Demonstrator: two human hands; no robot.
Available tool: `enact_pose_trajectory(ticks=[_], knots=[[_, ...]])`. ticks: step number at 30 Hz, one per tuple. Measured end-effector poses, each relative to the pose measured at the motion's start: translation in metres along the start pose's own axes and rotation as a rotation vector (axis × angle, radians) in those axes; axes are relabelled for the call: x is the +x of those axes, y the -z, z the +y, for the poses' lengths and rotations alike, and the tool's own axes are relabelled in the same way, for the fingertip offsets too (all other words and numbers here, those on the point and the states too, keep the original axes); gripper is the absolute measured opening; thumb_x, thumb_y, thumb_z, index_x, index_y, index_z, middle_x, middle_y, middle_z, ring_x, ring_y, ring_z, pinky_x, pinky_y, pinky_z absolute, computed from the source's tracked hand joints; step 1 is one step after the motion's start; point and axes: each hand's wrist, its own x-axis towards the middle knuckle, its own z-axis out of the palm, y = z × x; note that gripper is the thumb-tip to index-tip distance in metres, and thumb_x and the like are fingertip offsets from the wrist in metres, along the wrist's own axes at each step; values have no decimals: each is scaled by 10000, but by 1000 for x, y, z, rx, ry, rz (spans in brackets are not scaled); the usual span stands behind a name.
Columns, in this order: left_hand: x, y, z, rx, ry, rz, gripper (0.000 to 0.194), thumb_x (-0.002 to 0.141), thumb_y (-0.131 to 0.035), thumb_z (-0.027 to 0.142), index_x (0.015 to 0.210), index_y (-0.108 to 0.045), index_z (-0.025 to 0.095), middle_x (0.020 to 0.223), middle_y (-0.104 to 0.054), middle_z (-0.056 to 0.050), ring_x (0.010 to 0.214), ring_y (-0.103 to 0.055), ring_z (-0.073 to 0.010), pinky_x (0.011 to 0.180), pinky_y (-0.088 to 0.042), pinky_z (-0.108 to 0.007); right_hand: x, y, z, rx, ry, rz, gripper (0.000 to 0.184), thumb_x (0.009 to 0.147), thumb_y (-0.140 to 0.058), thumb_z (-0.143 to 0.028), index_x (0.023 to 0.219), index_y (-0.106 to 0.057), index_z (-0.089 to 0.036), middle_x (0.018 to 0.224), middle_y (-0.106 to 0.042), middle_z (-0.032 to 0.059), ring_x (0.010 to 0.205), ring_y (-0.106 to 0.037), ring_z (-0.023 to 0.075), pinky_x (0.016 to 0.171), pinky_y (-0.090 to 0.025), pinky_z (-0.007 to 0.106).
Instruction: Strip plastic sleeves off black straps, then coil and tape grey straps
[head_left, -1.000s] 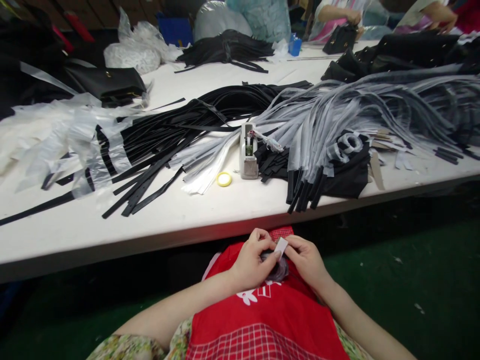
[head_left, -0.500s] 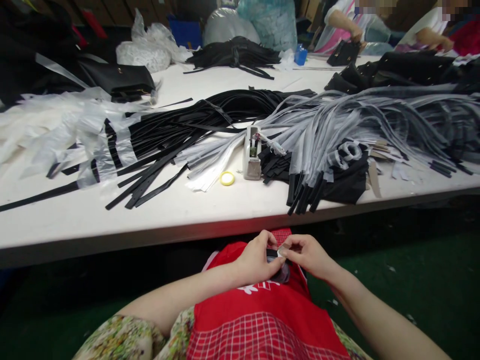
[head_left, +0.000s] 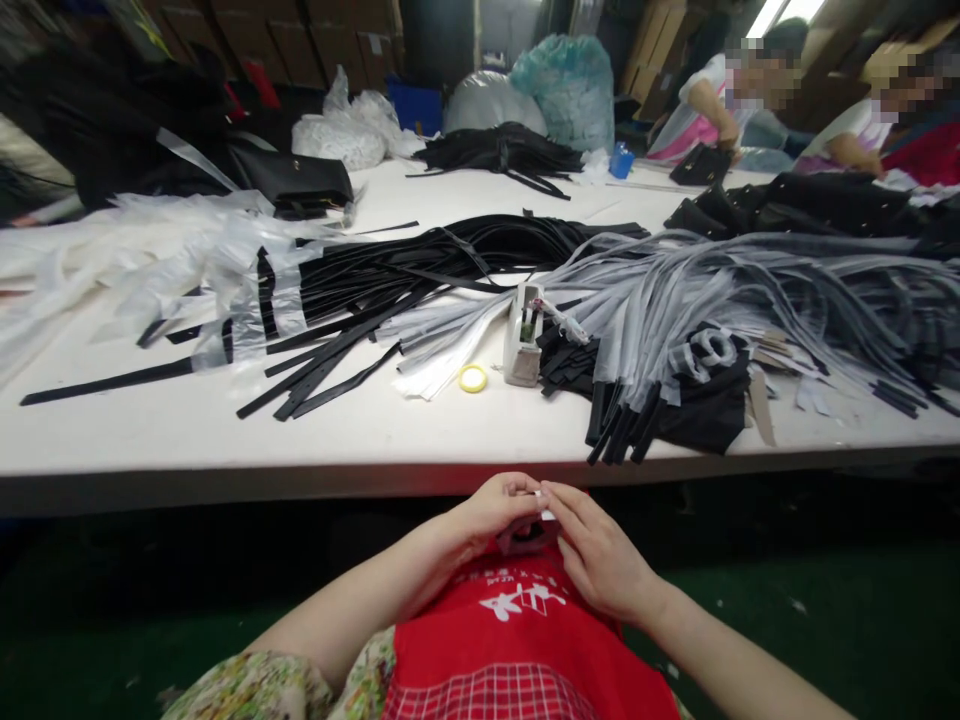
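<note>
Above my lap, in front of the table edge, my left hand point(head_left: 504, 508) and my right hand point(head_left: 596, 548) meet with fingertips touching. A small white piece point(head_left: 548, 515) shows between their fingers; it looks like paper or tape. Below my left fingers hangs a dark, partly see-through strip point(head_left: 523, 538), looped and mostly hidden by the hands. It resembles the plastic-wrapped black straps point(head_left: 652, 290) piled on the table. Both hands are closed in a pinch. Nearest on the tabletop are a tape dispenser point(head_left: 523, 345) and a yellow tape ring point(head_left: 472, 378).
Across the white table point(head_left: 360, 440) lie bare black straps point(head_left: 420, 255), crumpled clear plastic point(head_left: 202, 240) and a black bag point(head_left: 296, 180). Black fabric pieces point(head_left: 705, 410) overhang near the front edge. Two people work at the far right, one person's hand point(head_left: 727, 135) on a small black bag.
My view has tilted up, so the table sits lower. My right fingers have turned over and now lie closer against the left ones; the white piece and strip are more covered.
</note>
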Motion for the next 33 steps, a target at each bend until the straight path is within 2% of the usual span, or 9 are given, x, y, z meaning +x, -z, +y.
enact_pose_trajectory(ticks=[3,5,8,12,15,20,26,30,33], knots=[[-3,12,8,-23,-92,58,356,616,-769,350,841,-630,112,586,-580,13,469,-451,-67,459,-328,-185,40,19,13,124,-4,44,396,907,-424,-136,1251,-605,-212,1201,-648,114,1108,-607,215,960,-519,387],[-6,20,14,-38,-149,109,394,600,-783,362,863,-634,109,632,-608,-3,497,-467,-70,485,-347,-190,77,35,30,171,-18,147,298,920,-452,-200,1121,-672,-218,1106,-686,102,1036,-631,212,922,-517,382],[-11,28,19,-34,-195,181,465,581,-810,401,901,-642,109,688,-642,-25,539,-500,-82,500,-349,-188,142,49,61,262,-243,385,258,873,-537,-344,980,-715,-191,1042,-705,95,1014,-625,231,904,-484,372],[-18,32,20,-19,-212,204,497,598,-812,453,924,-642,117,701,-651,-24,510,-477,-73,473,-329,-180,216,43,97,403,-515,435,379,757,-618,-503,632,-700,-154,644,-678,54,686,-630,211,661,-476,305],[-20,34,18,-26,-224,210,483,628,-802,456,943,-642,127,724,-656,-19,494,-462,-63,472,-333,-178,238,31,104,494,-572,438,440,723,-623,-546,655,-705,-119,587,-665,68,543,-578,174,540,-428,283],[-19,38,16,-44,-226,189,520,614,-809,469,956,-642,115,729,-662,-31,505,-468,-67,481,-337,-182,221,15,88,552,-577,523,404,712,-641,-537,789,-701,-145,755,-715,78,644,-615,172,581,-458,269],[-16,36,22,-66,-260,193,515,638,-805,461,985,-616,131,735,-650,-23,553,-491,-81,517,-350,-193,177,-4,60,651,-655,448,406,694,-664,-566,683,-625,-161,551,-622,28,445,-557,140,454,-455,265],[-14,36,26,-36,-316,247,528,676,-778,470,1040,-586,138,673,-593,17,519,-452,-71,497,-321,-192,141,6,19,838,-563,298,363,743,-687,-522,787,-662,-162,623,-648,15,510,-589,121,521,-496,245],[-12,38,27,33,-394,302,485,723,-747,428,1070,-587,129,758,-629,-13,610,-514,-92,567,-382,-205,120,11,-6,958,-577,141,371,747,-703,-525,750,-660,-157,598,-638,6,453,-550,98,465,-461,222]])
